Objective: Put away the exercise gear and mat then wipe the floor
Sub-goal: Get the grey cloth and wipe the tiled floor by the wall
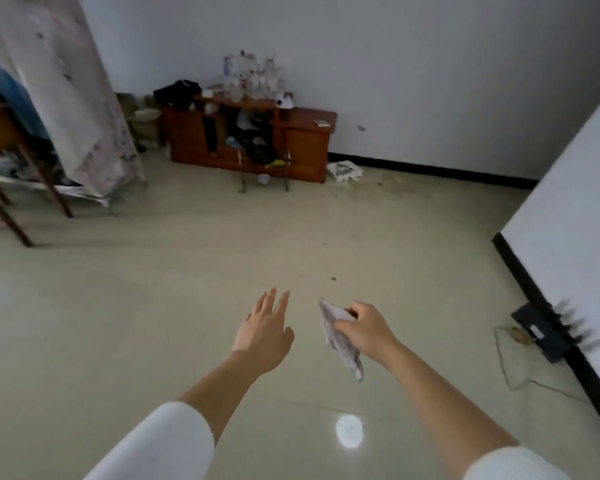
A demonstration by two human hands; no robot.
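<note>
I hold the cloth (338, 341) in my right hand (364, 327), fingers curled round its top so the rest hangs above the floor (187, 289), ready to wipe; my left hand (265, 336) is spread flat and empty, likely for balance. Wiping seems the step in hand.

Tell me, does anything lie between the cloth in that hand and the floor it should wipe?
Nothing visible does. The right hand holds the crumpled pale grey cloth above beige tiled floor; the open left hand hovers beside it, not underneath.
</note>
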